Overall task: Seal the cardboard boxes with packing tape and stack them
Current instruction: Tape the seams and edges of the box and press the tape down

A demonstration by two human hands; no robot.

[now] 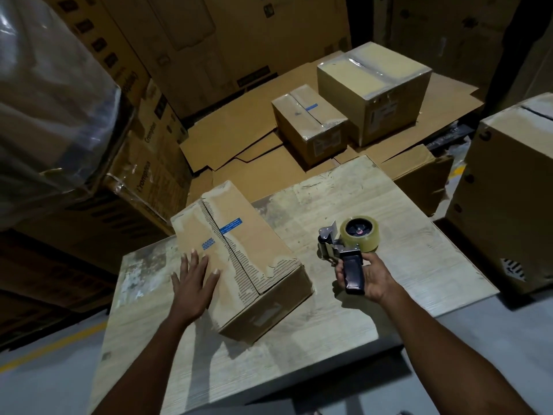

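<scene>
one cardboard box is set askew near the counter's left edge. its near top face is rested on by the left hand, whose fingers are laid flat and straight. its centre seam is edged with torn, ribbed paper, and a blue label is borne beside it. to its right, apart, a tape dispenser is gripped by the handle in the right hand.
</scene>
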